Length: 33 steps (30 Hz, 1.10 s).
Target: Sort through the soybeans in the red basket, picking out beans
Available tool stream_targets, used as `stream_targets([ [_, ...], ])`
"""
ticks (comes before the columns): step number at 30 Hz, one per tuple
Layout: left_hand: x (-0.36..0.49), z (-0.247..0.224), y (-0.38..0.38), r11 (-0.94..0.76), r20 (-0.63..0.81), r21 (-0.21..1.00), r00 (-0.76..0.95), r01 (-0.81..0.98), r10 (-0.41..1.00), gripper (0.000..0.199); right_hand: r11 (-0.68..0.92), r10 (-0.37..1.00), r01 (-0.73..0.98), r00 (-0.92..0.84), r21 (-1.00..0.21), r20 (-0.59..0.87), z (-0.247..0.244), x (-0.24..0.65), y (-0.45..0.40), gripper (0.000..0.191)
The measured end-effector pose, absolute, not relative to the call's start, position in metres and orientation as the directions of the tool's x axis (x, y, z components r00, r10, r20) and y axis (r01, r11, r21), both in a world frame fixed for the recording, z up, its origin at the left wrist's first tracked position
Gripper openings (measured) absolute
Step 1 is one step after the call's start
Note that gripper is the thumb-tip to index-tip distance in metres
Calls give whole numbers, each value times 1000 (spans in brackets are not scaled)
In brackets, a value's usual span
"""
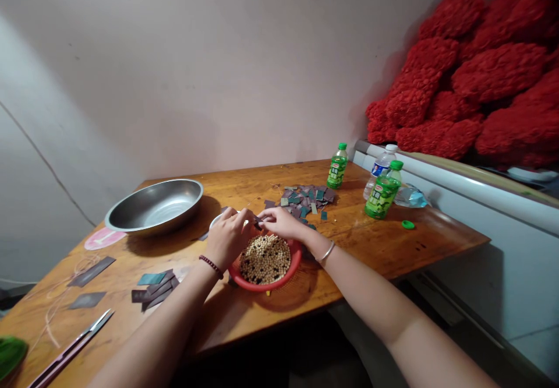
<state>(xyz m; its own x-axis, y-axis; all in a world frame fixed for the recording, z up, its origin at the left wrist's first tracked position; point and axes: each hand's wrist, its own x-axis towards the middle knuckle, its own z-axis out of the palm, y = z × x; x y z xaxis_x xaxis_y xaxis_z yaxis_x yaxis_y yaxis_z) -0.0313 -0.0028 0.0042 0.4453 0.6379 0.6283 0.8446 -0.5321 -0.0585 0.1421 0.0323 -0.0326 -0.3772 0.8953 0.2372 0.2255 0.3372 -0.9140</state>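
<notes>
My left hand (229, 235) and my right hand (283, 223) meet above a red plastic basket (297, 260). The basket holds many small pale round beads (266, 257) with black ones mixed in. Between my fingertips is a small dark piece (257, 224), pinched from both sides; its exact kind is hard to make out. A white bowl (215, 221) stands just behind my left hand, mostly hidden by it. Beyond my right hand lies a heap of small brown and green rectangular pieces (312, 196). More such pieces (159, 288) lie stacked left of my left forearm.
A wide steel basin (152, 207) rests at the back left, over a pink round card (102, 239). Pink-handled scissors or a cutter (72, 347) lie front left. Green-capped bottles (338, 166) and a clear bottle (379, 169) stand right. Red bundles (471, 73) are piled beyond.
</notes>
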Motion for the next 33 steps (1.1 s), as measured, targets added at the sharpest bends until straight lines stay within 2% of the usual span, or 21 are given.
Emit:
stream_targets([
  [17,-30,0,-1,-529,611,25,406,848,680,11,350,891,233,-381,-907,246,-32,144,29,27],
  [25,-30,1,-2,-519,604,22,402,855,688,13,345,898,274,-374,-898,231,-27,143,25,28],
  [33,-31,-1,0,-498,611,32,377,867,695,11,340,894,241,-382,-909,234,-27,143,25,27],
])
